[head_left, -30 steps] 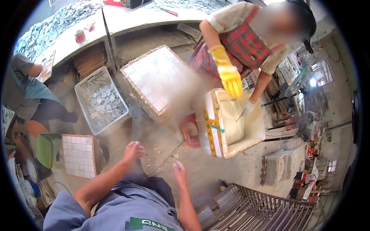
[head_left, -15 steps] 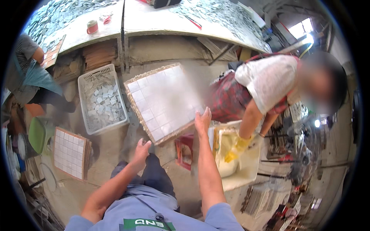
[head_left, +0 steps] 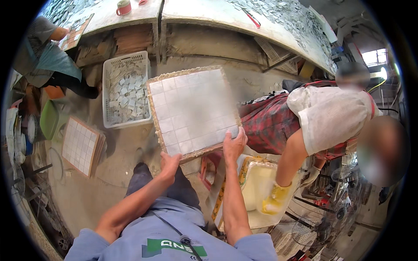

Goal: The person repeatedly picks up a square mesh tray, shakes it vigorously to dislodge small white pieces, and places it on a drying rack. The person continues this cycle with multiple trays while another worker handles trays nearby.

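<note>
A square panel of pale tiles (head_left: pixel 172 106) with a rough, crusted edge is held up in front of me, its middle blurred. My left hand (head_left: pixel 170 162) grips its near left corner, thumb on top. My right hand (head_left: pixel 234 142) is closed on the near right corner, thumb and fingers lying on the tiled face. The fingers beneath the panel are hidden. Below my right wrist is a white basin (head_left: pixel 287 209), where a co-worker's hand in a yellow glove (head_left: pixel 275 199) reaches in.
Beyond the panel stands a white plastic crate (head_left: pixel 106 102) of loose tiles. A stack of tiled panels (head_left: pixel 80 145) leans at left, near a green basin (head_left: pixel 51 119). A long worktable (head_left: pixel 196 15) crosses the back. A red stool (head_left: pixel 208 169) and a co-worker (head_left: pixel 335 113) are at right.
My left hand, beside the near corner earlier, now grips it. The panel has levelled and shifted slightly right. The co-worker's gloved hand has moved lower, and the view has turned.
</note>
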`<state>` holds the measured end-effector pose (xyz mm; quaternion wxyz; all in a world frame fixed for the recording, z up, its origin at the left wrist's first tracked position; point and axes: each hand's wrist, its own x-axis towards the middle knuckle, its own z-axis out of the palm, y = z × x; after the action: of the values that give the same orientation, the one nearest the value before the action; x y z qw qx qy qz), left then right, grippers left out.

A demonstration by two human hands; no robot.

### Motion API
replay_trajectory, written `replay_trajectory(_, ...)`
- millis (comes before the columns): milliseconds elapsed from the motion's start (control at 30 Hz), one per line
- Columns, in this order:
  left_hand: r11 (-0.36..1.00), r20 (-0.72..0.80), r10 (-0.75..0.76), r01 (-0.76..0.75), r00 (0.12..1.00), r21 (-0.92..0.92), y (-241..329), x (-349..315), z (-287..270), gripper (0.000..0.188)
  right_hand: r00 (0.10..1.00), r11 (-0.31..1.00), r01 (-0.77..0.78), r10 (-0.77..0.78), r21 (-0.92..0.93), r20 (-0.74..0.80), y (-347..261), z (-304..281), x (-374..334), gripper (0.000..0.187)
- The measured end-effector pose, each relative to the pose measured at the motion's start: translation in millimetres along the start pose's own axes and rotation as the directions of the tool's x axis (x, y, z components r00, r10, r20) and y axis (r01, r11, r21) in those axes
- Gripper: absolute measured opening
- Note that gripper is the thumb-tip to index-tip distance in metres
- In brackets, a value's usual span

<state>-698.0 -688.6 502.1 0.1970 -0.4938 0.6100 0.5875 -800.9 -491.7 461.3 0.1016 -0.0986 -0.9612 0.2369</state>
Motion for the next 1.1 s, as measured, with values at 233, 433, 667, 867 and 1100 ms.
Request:
replay_trajectory(233,0.981,0.015,0.113,-0.109,0.993,-0.158,-14.6,3.3,-16.3,0.049,0.966,0.977,-0.214,0.215,-0.020,0.146,-20.9,-37.0,42.0,0.037)
replay_trajectory(433,0.871,0.161,0.033,0.051,0.986,-0.489,-15.9,17.9,-29.4,0.040,0.817,0.843,-0.467,0.297,0.265,0.494,19.3,-16.9,91.0,0.042)
replay_trajectory(667,0.736,0.108,0.105,-0.004,0.989,-0.677,4.1,24.7,-44.6,0.036,0.853,0.620,-0.519,0.331,0.589,0.402,24.2,-1.1,61.3,0.035)
replay_trajectory(867,0.788,0.143,0.104,0.006,0.984,-0.616,19.3,5.5,-115.2,0.034,0.798,0.478,-0.500,0.579,0.722,0.169,-41.7,-32.8,-38.3,0.040)
replay_trajectory(1100,0.936,0.258,0.142,-0.045,0.956,-0.348,-6.1,-24.1,-207.6,0.034,0.537,0.229,-0.497,0.838,0.837,0.090,-90.2,-73.2,-218.0,0.037)
